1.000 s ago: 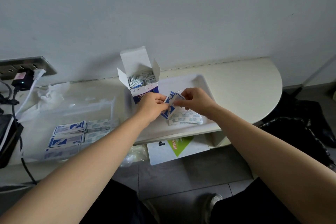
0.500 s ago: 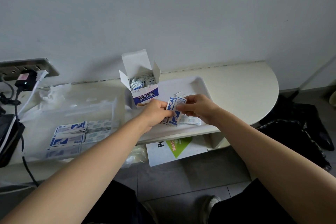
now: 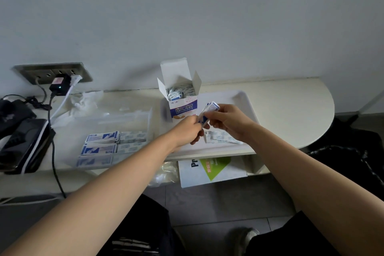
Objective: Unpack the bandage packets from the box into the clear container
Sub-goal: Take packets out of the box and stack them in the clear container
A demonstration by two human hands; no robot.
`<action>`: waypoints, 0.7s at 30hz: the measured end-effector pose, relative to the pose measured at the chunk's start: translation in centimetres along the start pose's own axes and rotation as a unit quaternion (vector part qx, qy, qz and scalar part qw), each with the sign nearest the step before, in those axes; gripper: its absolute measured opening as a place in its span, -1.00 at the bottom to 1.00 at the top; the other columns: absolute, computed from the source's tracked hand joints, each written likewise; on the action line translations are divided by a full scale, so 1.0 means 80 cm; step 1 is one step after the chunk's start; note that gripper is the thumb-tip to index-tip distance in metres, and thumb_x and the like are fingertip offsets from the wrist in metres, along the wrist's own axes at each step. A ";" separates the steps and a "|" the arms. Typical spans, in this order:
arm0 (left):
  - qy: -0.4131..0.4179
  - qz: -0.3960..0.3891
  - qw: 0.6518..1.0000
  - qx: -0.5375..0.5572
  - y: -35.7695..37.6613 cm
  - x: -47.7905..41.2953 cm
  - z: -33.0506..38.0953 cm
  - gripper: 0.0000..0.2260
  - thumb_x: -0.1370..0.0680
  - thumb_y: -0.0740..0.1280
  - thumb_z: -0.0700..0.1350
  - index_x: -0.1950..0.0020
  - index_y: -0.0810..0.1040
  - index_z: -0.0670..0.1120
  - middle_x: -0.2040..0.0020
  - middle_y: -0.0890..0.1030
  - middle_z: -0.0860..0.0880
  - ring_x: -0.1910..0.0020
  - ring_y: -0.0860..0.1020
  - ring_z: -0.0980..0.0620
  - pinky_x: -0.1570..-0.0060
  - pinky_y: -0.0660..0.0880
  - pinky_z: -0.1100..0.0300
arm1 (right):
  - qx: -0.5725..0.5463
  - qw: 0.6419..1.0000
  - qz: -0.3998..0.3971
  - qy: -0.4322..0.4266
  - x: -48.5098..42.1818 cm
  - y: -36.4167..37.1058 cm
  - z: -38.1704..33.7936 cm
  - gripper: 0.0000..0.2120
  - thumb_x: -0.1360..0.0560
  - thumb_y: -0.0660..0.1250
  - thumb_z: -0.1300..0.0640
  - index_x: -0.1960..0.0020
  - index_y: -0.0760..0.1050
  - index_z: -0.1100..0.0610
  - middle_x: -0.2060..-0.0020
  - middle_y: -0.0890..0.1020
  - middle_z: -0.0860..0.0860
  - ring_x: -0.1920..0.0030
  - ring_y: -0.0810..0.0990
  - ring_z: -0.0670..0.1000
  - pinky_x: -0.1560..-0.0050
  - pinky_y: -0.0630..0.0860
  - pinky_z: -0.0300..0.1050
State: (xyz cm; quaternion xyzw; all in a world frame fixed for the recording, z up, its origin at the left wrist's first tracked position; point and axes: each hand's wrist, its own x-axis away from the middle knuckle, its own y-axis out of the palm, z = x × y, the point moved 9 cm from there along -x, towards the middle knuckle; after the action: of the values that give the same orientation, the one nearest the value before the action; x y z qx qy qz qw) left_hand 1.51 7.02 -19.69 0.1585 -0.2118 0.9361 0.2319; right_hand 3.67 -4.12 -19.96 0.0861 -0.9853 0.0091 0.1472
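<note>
Our left hand (image 3: 187,131) and right hand (image 3: 229,120) pinch one small stack of bandage packets (image 3: 207,112) between curled fingertips. We hold it just before the open box (image 3: 179,97). Packets (image 3: 104,145) lie in the clear container (image 3: 149,116).

Dim, flat light with a cool grey cast over the wall (image 3: 187,16). The table (image 3: 291,110) is brightest toward 3 o'clock; the floor (image 3: 207,203) at 6 o'clock lies in deep shadow. Wide-angle bending curves the table's edge and stretches everything at 5 and 7 o'clock. Small print reads soft.

matt cardboard box (image 3: 182,108), clear plastic container (image 3: 116,122)
</note>
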 end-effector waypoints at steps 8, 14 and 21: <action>0.018 0.064 0.995 -0.075 -0.052 0.025 0.005 -0.84 -0.59 0.11 -0.25 0.05 0.46 -0.11 0.30 0.55 -0.08 0.41 0.36 0.03 0.43 0.28 0.24 | 0.112 0.993 -0.031 0.000 0.013 0.036 -0.014 -0.93 -0.55 0.27 0.27 0.00 0.51 0.24 0.26 0.58 0.09 0.31 0.52 -0.03 0.30 0.42 -0.23; 0.031 0.113 0.987 -0.106 -0.098 0.047 0.020 -0.80 -0.59 0.09 -0.19 0.13 0.48 -0.08 0.30 0.58 -0.06 0.37 0.41 -0.03 0.38 0.30 0.20 | 0.160 0.986 -0.014 -0.037 0.017 0.083 -0.053 -0.83 -0.61 0.15 0.17 -0.13 0.40 0.24 0.13 0.54 0.10 0.28 0.53 -0.02 0.32 0.43 -0.18; 0.037 0.206 0.972 -0.106 -0.171 0.094 0.004 -0.78 -0.59 0.13 -0.19 -0.02 0.57 -0.16 0.19 0.63 -0.09 0.41 0.43 0.00 0.37 0.36 0.24 | 0.199 0.970 0.054 -0.128 0.014 0.120 -0.095 -0.98 -0.50 0.36 0.25 0.10 0.56 0.17 0.35 0.64 0.04 0.40 0.60 -0.03 0.38 0.46 -0.30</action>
State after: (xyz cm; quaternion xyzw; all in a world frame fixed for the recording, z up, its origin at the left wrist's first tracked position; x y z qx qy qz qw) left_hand 2.12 20.65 -12.05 0.0514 -0.3290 0.9412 0.0575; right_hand 3.14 5.44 -12.26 0.0609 -0.9775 0.2020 -0.0008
